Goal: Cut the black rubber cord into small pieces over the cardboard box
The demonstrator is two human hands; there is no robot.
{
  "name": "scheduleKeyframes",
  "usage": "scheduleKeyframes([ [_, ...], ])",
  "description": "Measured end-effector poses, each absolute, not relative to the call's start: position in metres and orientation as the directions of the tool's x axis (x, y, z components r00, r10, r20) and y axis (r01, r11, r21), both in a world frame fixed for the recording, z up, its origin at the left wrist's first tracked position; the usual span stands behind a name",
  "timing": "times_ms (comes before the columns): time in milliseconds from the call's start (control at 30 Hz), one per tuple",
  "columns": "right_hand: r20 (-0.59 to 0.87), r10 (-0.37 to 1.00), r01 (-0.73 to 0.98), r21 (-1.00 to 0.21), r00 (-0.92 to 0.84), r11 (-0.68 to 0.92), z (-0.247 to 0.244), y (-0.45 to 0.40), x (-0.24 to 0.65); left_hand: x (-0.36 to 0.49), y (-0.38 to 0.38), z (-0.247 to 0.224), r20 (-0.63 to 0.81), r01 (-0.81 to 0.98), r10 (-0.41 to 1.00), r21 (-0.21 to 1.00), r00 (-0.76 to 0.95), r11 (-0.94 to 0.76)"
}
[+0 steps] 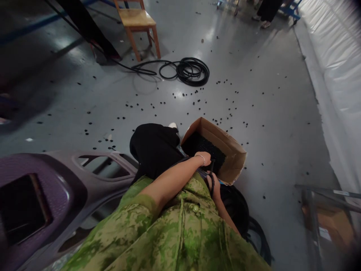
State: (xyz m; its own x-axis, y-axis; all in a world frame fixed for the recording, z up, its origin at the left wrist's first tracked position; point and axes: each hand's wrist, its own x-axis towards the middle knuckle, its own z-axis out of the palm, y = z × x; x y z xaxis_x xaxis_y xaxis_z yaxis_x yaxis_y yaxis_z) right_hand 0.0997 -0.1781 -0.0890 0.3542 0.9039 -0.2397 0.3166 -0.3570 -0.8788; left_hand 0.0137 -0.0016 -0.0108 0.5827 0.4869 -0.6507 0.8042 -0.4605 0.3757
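My left hand (205, 158), with a bracelet at the wrist, is closed above the near side of an open cardboard box (235, 156). What it grips is hidden behind its fingers. Just below and to the right, my right hand (216, 186) is closed around a thin, dark, curved piece (212, 177), which runs up towards the left hand. Its exact kind cannot be made out. Many small black pieces (201, 145) fill the bottom of the box. Both hands are close together, in front of my lap.
Small black bits lie scattered over the grey floor (169, 101). A coil of black hose (193, 71) lies ahead, near a wooden chair (138, 19). To my left is a purple plastic chair (60, 180) with a phone (22, 207). Black coils (235, 207) lie at right.
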Motion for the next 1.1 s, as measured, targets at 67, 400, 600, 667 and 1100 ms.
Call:
scheduleKeyframes([
  [67,-0.224,0.906,0.324,-0.881,0.359,-0.346,-0.09,-0.178,0.1,0.014,-0.002,-0.01,-0.648,0.8,0.485,0.374,0.587,-0.469],
  [400,-0.227,0.9,0.373,-0.851,0.372,-0.369,-0.094,-0.18,0.099,0.013,-0.002,-0.001,-0.651,0.797,0.475,0.385,0.592,-0.465],
  [600,-0.175,0.908,0.422,-0.841,0.38,-0.339,-0.102,-0.179,0.101,0.014,-0.002,-0.005,-0.642,0.789,0.477,0.383,0.601,-0.48],
  [667,-0.156,0.906,0.432,-0.838,0.394,-0.333,-0.105,-0.178,0.101,0.013,-0.001,-0.007,-0.633,0.784,0.479,0.382,0.608,-0.489],
  [1100,-0.119,0.902,0.473,-0.819,0.415,-0.325,-0.125,-0.175,0.1,0.01,0.001,-0.002,-0.648,0.804,0.495,0.356,0.579,-0.475],
])
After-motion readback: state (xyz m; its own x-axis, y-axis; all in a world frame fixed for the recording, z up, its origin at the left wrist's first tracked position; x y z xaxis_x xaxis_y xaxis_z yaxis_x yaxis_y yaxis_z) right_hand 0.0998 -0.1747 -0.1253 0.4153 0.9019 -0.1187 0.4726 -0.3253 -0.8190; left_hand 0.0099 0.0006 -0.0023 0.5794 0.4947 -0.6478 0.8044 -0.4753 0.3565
